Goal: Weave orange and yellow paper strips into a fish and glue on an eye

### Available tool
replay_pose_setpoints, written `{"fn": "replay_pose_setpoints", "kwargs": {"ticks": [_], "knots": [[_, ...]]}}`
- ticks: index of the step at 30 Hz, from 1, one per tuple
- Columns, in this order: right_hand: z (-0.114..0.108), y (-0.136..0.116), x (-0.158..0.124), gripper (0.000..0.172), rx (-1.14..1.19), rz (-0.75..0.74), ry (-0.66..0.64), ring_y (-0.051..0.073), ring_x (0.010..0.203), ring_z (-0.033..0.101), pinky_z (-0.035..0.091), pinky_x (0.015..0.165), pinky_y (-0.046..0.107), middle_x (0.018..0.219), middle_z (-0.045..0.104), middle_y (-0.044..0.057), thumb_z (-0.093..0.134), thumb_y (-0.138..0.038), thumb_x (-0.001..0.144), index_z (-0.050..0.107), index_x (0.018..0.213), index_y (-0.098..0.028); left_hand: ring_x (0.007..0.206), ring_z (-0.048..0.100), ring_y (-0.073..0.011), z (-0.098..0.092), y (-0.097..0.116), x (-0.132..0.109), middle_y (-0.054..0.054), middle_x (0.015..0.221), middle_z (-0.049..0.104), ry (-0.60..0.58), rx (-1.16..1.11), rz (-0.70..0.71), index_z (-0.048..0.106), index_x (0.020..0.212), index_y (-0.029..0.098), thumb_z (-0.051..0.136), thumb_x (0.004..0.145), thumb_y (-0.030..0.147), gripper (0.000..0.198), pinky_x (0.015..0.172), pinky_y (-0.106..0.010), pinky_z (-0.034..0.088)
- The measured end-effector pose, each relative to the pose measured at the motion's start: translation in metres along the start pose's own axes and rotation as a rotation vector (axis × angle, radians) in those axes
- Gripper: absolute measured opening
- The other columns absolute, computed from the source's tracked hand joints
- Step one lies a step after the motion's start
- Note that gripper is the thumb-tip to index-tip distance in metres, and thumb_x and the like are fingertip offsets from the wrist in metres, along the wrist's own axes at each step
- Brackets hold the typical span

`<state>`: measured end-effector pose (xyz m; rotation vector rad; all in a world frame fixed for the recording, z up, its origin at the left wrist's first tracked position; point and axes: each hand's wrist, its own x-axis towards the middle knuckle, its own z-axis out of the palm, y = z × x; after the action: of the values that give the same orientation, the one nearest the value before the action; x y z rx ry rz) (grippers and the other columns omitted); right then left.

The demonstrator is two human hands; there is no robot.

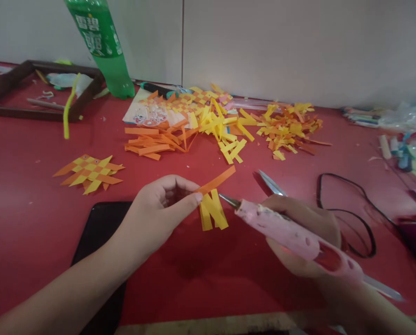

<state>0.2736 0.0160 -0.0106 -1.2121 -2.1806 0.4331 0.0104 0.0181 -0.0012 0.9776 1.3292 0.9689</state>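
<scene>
Dim, flat light casts a soft, dark shadow across the near tabletop [190, 284], with detail smeared toward the right edge.

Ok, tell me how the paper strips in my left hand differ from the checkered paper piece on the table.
Support: the paper strips are pinched in your left hand; the checkered paper piece lies on the red table.
Pattern: the strips show one orange length above yellow ones; the checkered piece shows many alternating squares with pointed ends around them.
Shared: both are orange and yellow.
</scene>
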Motion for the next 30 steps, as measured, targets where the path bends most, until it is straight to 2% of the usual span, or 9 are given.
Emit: {"fn": "replay_pose_setpoints", "kwargs": {"ticks": [3, 6, 13, 18, 30], "knots": [[0.0019, -0.0046, 0.0052, 0.027, -0.091, -0.094, -0.004, 0.016, 0.061, 0.064, 0.049, 0.057, 0.03, 0.078, 0.068, 0.0, 0.063, -0.017, 0.074, 0.057, 0.099, -0.027, 0.074, 0.065, -0.0133, -0.0001, 0.0007, -0.0014, 0.0, 0.082, 0.072, 0.0, 0.084, 0.049, 0.068, 0.084, 0.02, 0.076, 0.078, 0.035, 0.018, 0.065, -0.023, 0.05], [0.0027, -0.0062, 0.0093, 0.026, -0.124, -0.14, 0.027, 0.016, 0.059, 0.062, 0.045, 0.053, 0.029, 0.074, 0.066, 0.001, 0.063, -0.016, 0.072, 0.055, 0.095, -0.025, 0.073, 0.066, -0.0144, 0.0001, 0.0027, -0.0019, 0.0, 0.081, 0.071, -0.011, 0.138, 0.088, 0.067, 0.082, 0.02, 0.074, 0.079, 0.036, 0.017, 0.064, -0.024, 0.051], [0.0045, -0.0067, 0.0088, 0.016, -0.158, -0.167, 0.077, 0.013, 0.053, 0.055, 0.041, 0.049, 0.026, 0.065, 0.06, -0.001, 0.06, -0.015, 0.07, 0.055, 0.083, -0.022, 0.071, 0.065, -0.0136, 0.0021, 0.0056, -0.0028, 0.001, 0.077, 0.07, -0.008, 0.256, 0.148, 0.068, 0.08, 0.021, 0.071, 0.081, 0.035, 0.014, 0.063, -0.022, 0.051], [0.0043, -0.0071, 0.0096, 0.015, -0.178, -0.162, 0.048, 0.013, 0.053, 0.052, 0.039, 0.049, 0.027, 0.065, 0.059, -0.001, 0.06, -0.015, 0.07, 0.055, 0.082, -0.022, 0.068, 0.064, -0.0141, 0.0038, 0.0071, -0.0032, 0.0, 0.076, 0.07, 0.025, 0.357, 0.198, 0.067, 0.079, 0.022, 0.068, 0.081, 0.035, 0.013, 0.06, -0.023, 0.05], [0.0072, -0.0058, 0.0109, 0.015, -0.194, -0.213, 0.091, 0.01, 0.051, 0.044, 0.035, 0.049, 0.026, 0.061, 0.051, -0.004, 0.058, -0.013, 0.068, 0.051, 0.078, -0.022, 0.07, 0.066, -0.016, 0.0029, 0.0039, -0.0053, 0.0, 0.076, 0.071, 0.066, 0.467, 0.259, 0.066, 0.078, 0.023, 0.065, 0.081, 0.034, 0.011, 0.059, -0.024, 0.05]]}}
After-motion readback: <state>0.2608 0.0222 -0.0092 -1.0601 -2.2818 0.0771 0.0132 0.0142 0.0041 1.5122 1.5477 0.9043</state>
